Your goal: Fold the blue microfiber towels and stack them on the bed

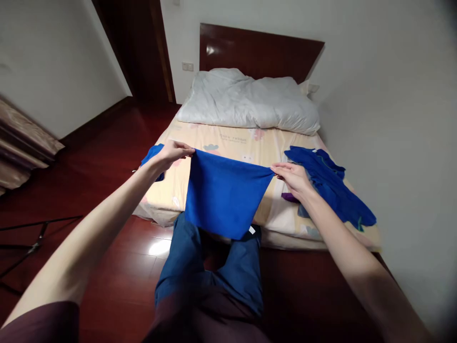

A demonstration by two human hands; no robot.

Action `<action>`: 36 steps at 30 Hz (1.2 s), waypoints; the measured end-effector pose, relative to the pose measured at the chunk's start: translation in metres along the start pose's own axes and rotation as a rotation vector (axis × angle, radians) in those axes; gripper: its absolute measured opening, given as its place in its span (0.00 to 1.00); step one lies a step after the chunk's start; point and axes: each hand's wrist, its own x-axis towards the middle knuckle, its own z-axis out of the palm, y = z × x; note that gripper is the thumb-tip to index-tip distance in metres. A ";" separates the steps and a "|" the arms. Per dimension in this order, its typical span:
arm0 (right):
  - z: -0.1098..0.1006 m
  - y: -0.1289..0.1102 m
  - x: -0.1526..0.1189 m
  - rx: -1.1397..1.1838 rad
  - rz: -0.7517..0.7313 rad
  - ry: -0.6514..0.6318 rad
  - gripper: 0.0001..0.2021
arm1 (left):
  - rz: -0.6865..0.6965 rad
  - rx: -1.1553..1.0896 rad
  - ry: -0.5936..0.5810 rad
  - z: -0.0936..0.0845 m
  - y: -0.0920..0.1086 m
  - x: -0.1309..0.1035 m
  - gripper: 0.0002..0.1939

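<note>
A blue cloth (226,193) hangs stretched between my two hands, over the front edge of the bed and above my knees. My left hand (176,153) pinches its upper left corner. At the upper right corner, the fingers of my right hand (291,177) are closed on the fabric. A small white tag (252,229) sticks out at the cloth's lower right. Beyond my left wrist lies a blue bundle of fabric (153,153), partly hidden by my arm. To the right of my right hand, several blue garments (324,181) lie loosely heaped, with a purple piece (290,197) showing beside them.
The bed has a pale yellow printed sheet (200,136), a crumpled white quilt (250,97) and a dark wooden headboard (257,50). A white wall (400,119) stands close on the right. At left are a thin black metal frame (39,233) and a curtain (24,143).
</note>
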 end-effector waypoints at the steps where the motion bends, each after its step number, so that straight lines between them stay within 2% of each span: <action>1: 0.007 0.002 0.013 -0.001 -0.038 0.034 0.25 | 0.017 0.001 0.037 0.002 0.000 0.014 0.16; 3: 0.019 0.002 0.035 0.015 -0.162 0.122 0.24 | 0.085 0.003 0.135 0.005 0.004 0.036 0.16; 5: 0.026 0.001 0.048 0.033 -0.334 0.222 0.23 | 0.208 0.015 0.254 0.004 0.011 0.048 0.16; 8: 0.028 0.009 0.050 0.021 -0.513 0.292 0.20 | 0.457 0.100 0.369 0.000 0.008 0.044 0.15; 10: 0.029 0.029 0.040 -0.007 -0.500 0.257 0.19 | 0.577 0.190 0.365 0.000 -0.010 0.030 0.15; 13: 0.038 0.085 0.013 -0.029 -0.327 0.161 0.20 | 0.571 0.282 0.275 0.011 -0.069 0.002 0.16; 15: 0.051 0.134 -0.011 -0.025 -0.158 0.097 0.23 | 0.433 0.310 0.175 0.026 -0.123 -0.019 0.16; 18: 0.073 0.204 -0.046 -0.060 0.135 0.017 0.28 | 0.154 0.343 0.051 0.053 -0.203 -0.048 0.17; 20: 0.082 0.238 -0.063 -0.078 0.261 0.000 0.30 | 0.037 0.361 -0.003 0.069 -0.243 -0.064 0.17; 22: 0.087 0.256 -0.073 -0.070 0.297 0.022 0.30 | -0.046 0.339 0.003 0.080 -0.268 -0.075 0.17; 25: 0.086 0.261 -0.073 -0.054 0.338 0.043 0.31 | -0.137 0.252 0.087 0.088 -0.281 -0.081 0.20; 29: 0.078 0.250 -0.069 -0.027 0.464 0.014 0.29 | -0.194 0.173 0.151 0.087 -0.280 -0.081 0.23; 32: 0.072 0.251 -0.072 0.061 0.502 -0.011 0.28 | -0.181 0.200 0.144 0.081 -0.281 -0.088 0.22; 36: 0.069 0.264 -0.080 0.131 0.516 -0.053 0.27 | -0.150 0.279 0.114 0.074 -0.285 -0.098 0.20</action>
